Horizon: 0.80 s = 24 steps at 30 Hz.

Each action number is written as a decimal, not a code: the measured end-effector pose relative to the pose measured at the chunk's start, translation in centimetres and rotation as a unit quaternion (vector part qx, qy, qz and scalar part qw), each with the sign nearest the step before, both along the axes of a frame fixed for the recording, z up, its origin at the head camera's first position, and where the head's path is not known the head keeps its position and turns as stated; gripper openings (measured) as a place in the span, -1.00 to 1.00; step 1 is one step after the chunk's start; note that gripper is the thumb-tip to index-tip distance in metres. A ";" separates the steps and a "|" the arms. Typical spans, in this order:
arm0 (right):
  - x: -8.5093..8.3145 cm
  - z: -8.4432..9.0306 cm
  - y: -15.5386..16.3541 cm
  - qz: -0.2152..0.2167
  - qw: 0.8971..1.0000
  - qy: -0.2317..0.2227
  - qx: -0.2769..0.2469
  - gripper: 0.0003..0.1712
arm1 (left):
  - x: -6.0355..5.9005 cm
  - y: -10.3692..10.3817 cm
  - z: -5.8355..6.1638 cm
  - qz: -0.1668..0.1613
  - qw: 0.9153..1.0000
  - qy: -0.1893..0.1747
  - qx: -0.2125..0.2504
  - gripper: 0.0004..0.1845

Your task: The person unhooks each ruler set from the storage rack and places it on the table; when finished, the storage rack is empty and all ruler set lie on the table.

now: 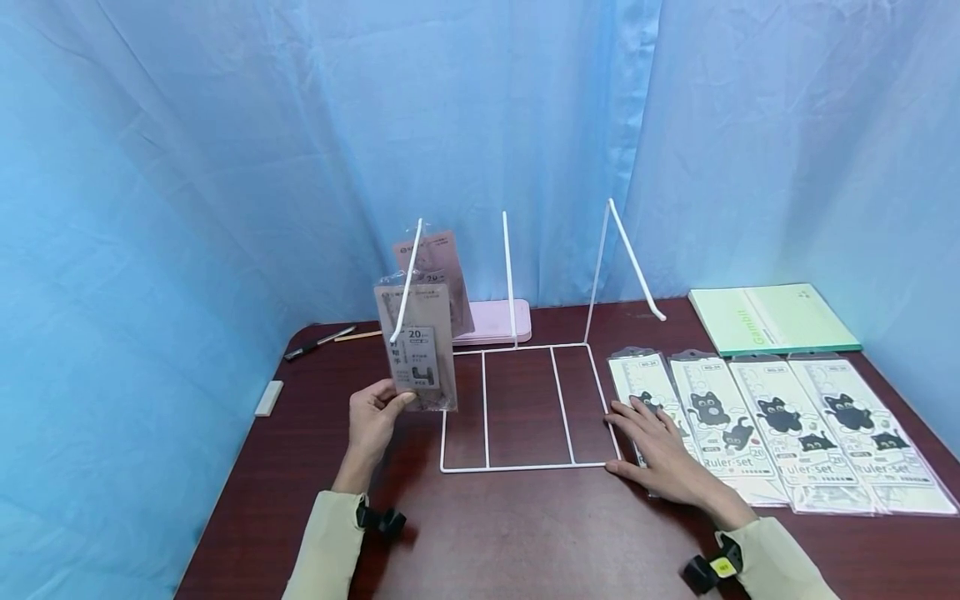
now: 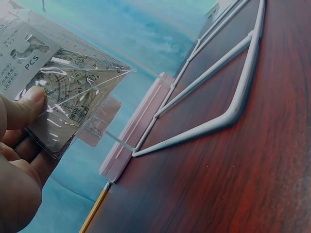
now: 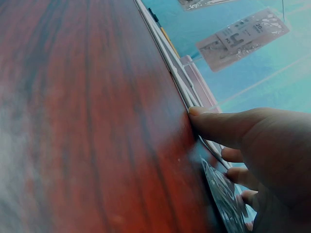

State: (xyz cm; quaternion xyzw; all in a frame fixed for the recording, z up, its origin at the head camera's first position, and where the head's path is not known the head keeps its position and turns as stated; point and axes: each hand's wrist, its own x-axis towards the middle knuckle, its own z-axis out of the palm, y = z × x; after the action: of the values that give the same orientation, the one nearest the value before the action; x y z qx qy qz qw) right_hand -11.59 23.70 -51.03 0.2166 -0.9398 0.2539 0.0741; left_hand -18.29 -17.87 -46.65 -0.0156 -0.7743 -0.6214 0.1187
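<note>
The right hand [image 1: 660, 454] lies flat, fingers spread, on the nearest ruler set pack [image 1: 654, 400], thumb at the white wire rack [image 1: 525, 467]. The left hand [image 1: 375, 417] pinches an upright geometry set pack [image 1: 417, 346] beside the rack's left post. The left wrist view shows its protractor and "PCS"; the head view reads "Ruler set" and "20".

Head view: from above, facing forward and down over the dark red wooden table [image 1: 525, 533], at middle distance. Left wrist view: close and low, beside the pink packet of clear plastic rulers [image 2: 63, 92]. Right wrist view: close, skimming the tabletop. Shared by all: the white wire rack [image 1: 525, 408].
</note>
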 end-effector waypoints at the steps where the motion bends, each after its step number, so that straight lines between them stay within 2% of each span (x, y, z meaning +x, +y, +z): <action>1: 0.0 0.0 0.0 0.000 1.000 0.000 0.000 -0.26 | 0.1 0.0 0.0 -0.001 1.000 0.000 0.000 -0.86; 9: 0.0 -0.1 0.0 0.000 1.000 0.005 0.001 -0.25 | 0.6 -0.1 0.1 -0.004 1.000 0.010 -0.003 -0.87; 18: 0.0 -0.1 0.1 0.001 1.000 0.000 0.000 -0.26 | 1.7 -0.2 0.4 0.000 1.000 0.001 -0.018 -0.88; 24: -0.1 -0.1 0.1 0.003 1.000 -0.002 -0.002 -0.26 | 2.1 -0.3 0.5 -0.006 1.000 0.020 -0.018 -0.91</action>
State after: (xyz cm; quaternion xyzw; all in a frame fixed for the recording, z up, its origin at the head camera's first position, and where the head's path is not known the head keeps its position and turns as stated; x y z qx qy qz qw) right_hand -11.66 23.82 -51.10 0.2182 -0.9389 0.2564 0.0716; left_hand -16.15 -18.15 -46.18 -0.0348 -0.7827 -0.6078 0.1297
